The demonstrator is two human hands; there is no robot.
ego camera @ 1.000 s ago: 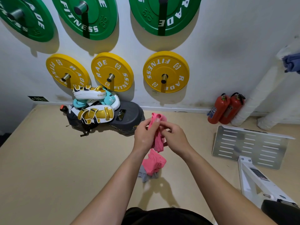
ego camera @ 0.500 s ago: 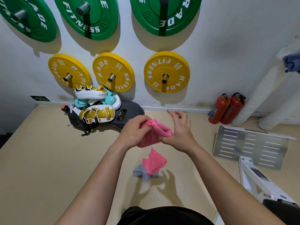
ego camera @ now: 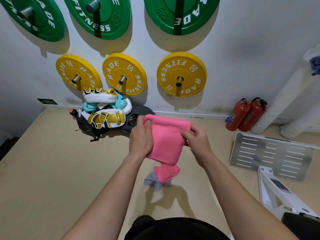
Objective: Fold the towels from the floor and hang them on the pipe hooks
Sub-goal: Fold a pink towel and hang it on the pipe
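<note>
The left hand [ego camera: 141,139] and right hand [ego camera: 197,141] each pinch a top corner of a pink towel [ego camera: 166,141], holding it spread in the air above the middle of the floor [ego camera: 52,170]. Half a second ago it was bunched between them; now it hangs flat, so folding seems under way, and next the corners need bringing together evenly. A second pink towel [ego camera: 167,173] and a grey towel [ego camera: 152,181] lie crumpled beneath.

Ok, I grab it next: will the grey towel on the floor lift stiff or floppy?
Probably floppy: the grey towel lies crumpled in soft folds. Likely light, being thin cloth. The crumpled pink towel lies partly on it, so that may drag along.
</note>
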